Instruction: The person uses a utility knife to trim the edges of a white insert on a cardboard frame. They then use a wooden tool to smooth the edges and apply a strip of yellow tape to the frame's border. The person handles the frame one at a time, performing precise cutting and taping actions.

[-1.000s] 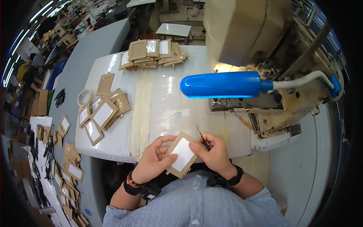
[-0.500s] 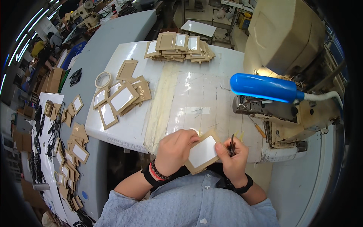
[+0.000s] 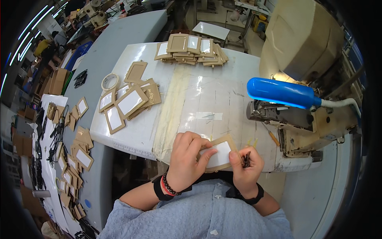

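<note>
A beige card holder (image 3: 221,154) with a white window is held over the near edge of the table. My left hand (image 3: 186,159) pinches its left side, thumb lying across the window. At the right edge my right hand (image 3: 247,171) grips it, thumb on the frame. Tucked in the curled fingers of that same hand is a small dark tool that looks like thread snips (image 3: 247,160). To the left lies a loose pile of similar card holders (image 3: 129,102), and a stack (image 3: 191,49) of them sits at the far side.
A sewing machine (image 3: 302,143) with a blue lamp (image 3: 280,92) stands on the right. An orange-handled pick (image 3: 274,139) lies by its base. A tape roll (image 3: 110,82) is beside the pile. More holders (image 3: 81,157) spread over the grey table (image 3: 99,175) at left.
The card holder has turned and tilted in my hands. My left thumb has come onto its window, and the snips have swung lower in my right hand.
</note>
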A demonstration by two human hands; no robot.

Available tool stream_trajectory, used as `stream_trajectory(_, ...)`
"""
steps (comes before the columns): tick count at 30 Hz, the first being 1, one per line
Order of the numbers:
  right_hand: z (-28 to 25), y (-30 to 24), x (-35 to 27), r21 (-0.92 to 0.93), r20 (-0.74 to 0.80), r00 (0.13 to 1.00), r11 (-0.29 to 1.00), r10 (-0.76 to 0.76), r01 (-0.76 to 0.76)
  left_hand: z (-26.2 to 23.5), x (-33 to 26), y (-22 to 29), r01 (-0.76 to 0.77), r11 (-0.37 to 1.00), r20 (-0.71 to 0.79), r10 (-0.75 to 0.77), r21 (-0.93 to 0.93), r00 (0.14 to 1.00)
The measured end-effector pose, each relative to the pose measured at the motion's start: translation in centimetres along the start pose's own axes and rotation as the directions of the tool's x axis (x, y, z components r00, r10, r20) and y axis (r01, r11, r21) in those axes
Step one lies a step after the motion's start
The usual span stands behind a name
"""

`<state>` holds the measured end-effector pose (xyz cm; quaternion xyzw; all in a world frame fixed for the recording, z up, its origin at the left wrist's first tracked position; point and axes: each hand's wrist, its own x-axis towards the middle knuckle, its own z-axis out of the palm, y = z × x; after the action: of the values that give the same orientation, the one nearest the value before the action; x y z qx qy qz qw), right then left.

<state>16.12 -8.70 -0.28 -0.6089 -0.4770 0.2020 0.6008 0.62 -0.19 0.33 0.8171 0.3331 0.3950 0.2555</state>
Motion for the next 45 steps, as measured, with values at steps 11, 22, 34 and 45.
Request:
stream_trajectory(11,0.0,0.0,0.2,0.111,-0.064,0.992,0.989,0.107,-0.1,-1.0,0.0,2.6,-0.184,0.947,0.215,0.243,-0.262,0.946)
stream_trajectory(22,-0.2,0.3,0.3,0.244,-0.025,0.987,0.959,0.156,-0.146,-0.5,0.9,1.2,0.161,0.96,0.104,-0.14,-0.23,0.985)
stream_trajectory(34,-3.5,-0.8,2.3,-0.462,0.198,0.953,0.836,-0.228,0.296,-0.3,1.1,-0.4,0.117,0.958,-0.003,-0.122,-0.263,0.993)
stream_trajectory(45,-1.8,-0.5,1.7,-0.599,0.158,0.897,0.682,-0.413,0.42,0.1,0.9,0.6,0.145,0.96,0.003,-0.149,-0.24,0.989)
